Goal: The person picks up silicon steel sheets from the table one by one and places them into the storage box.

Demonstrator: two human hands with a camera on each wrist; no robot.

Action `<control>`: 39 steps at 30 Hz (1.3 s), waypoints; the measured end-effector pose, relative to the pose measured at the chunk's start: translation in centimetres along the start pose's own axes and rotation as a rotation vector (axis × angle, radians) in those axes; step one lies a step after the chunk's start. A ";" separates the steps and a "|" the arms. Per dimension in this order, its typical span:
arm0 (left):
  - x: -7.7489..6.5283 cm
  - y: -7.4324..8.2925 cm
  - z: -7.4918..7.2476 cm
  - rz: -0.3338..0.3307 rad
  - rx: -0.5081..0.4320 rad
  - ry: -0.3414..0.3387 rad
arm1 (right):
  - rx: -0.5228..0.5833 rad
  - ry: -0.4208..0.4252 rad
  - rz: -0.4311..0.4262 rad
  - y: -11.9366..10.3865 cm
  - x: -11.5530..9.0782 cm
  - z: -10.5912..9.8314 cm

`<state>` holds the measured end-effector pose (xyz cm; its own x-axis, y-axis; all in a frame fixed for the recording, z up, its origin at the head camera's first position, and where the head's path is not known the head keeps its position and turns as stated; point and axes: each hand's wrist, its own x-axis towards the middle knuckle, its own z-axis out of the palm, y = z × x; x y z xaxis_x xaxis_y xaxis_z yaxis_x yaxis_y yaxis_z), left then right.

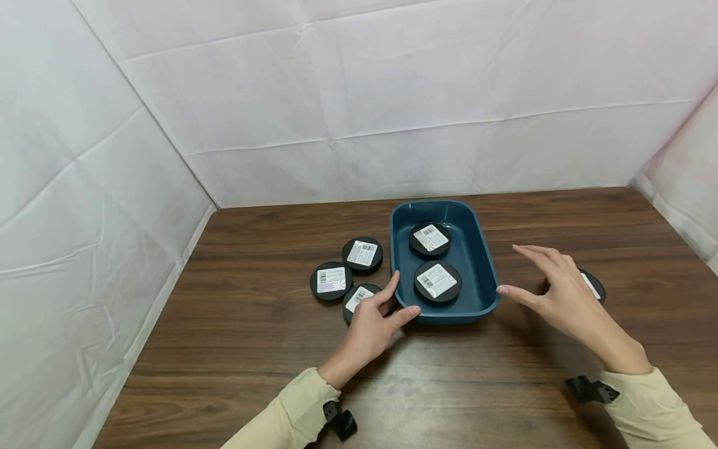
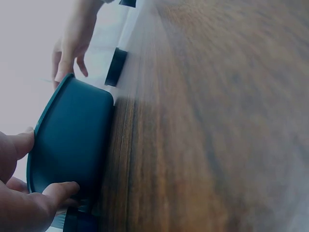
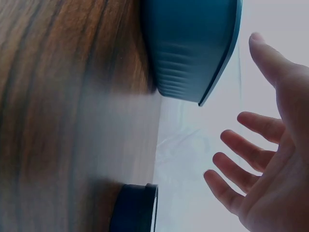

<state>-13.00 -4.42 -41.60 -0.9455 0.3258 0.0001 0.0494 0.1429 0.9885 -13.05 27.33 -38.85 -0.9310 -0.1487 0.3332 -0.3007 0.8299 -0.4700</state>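
A blue rectangular plastic bin [image 1: 487,274] stands on the table with two flat, round black containers inside, a far one [image 1: 430,248] and a near one [image 1: 422,292], both with white labels. My left hand [image 1: 367,327] grips its near left corner, the thumb on the front rim and the fingers along the left side. To the right of the bin, my right hand [image 1: 566,299] is spread and holds nothing. Its thumb is close to the right rim, with a small gap in the right wrist view. Another black round container [image 1: 598,288] lies partly hidden behind that hand.
Left of the bin are three more labelled black round containers: a back one [image 1: 363,254], a left one [image 1: 331,282] and a front one [image 1: 354,300], partly covered by the left hand. White cloth walls [image 1: 392,93] border the brown wooden table [image 1: 252,374].
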 end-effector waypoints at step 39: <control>0.0 0.1 0.1 0.009 -0.001 0.003 | -0.060 0.001 0.051 2.7 -1.7 0.0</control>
<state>-12.95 -4.29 -41.51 -0.9461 0.3239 0.0096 0.0575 0.1387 0.9887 -12.25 29.81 -40.68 -0.9447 -0.1049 0.3108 -0.2400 0.8670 -0.4368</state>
